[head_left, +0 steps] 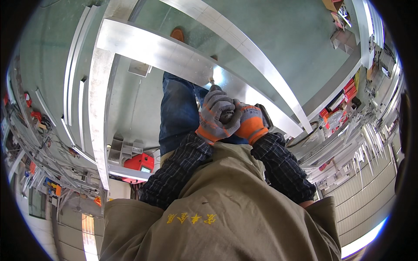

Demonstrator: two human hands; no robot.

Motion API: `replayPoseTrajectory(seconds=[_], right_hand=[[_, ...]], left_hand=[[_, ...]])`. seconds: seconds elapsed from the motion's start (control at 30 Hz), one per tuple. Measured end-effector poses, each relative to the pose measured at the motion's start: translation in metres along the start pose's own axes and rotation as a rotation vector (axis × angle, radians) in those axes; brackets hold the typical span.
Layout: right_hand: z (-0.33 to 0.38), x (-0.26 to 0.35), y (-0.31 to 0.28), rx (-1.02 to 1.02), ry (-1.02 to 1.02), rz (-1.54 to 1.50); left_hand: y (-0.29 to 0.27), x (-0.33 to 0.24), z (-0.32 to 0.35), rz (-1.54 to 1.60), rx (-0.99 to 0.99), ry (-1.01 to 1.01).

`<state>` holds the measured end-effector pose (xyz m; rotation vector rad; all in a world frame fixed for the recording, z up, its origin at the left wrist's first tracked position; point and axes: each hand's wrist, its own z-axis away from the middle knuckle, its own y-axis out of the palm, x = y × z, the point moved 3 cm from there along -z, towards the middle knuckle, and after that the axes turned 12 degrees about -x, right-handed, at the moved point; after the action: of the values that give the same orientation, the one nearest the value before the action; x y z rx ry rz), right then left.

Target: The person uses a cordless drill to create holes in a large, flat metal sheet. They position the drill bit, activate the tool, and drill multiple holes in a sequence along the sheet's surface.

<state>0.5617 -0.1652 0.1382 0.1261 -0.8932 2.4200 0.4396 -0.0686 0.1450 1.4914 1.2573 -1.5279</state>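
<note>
A cordless drill point(215, 88) is held in both my gloved hands, its tip at the near edge of a flat, shiny metal bar point(150, 48). My left hand point(217, 114), in a grey and orange glove, wraps round the drill's body. Close beside it, my right hand point(251, 120) is closed on the drill's handle side, which the glove mostly hides. A dark block, seemingly the drill's battery, shows past the right glove. A bright spot of light falls on the bar by the tip. Whether the tip enters the metal cannot be made out.
A second long metal bar point(244, 43) curves past beyond the first. At left, a wide metal beam point(99, 100) runs toward me. Near its lower end sits a red machine with a screen point(140, 164). Red boxes point(348, 90) and stacked metal lengths stand at right.
</note>
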Motion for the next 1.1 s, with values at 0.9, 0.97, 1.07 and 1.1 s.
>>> replayPoseTrajectory(seconds=[0.9,0.97,1.07,1.1], right_hand=[[-0.008,0.001,-0.021,-0.033,0.01,-0.174],[-0.006,0.007,-0.024,-0.001,0.038,-0.087],[-0.012,0.023,-0.043,0.044,0.051,-0.034],[-0.016,0.029,-0.045,0.058,0.056,-0.03]], left_hand=[[0.003,-0.008,-0.018,0.026,-0.055,-0.07],[0.002,-0.003,-0.012,0.014,-0.085,-0.038],[-0.006,0.008,-0.009,0.058,-0.099,-0.067],[-0.01,0.012,-0.009,0.087,-0.095,-0.091]])
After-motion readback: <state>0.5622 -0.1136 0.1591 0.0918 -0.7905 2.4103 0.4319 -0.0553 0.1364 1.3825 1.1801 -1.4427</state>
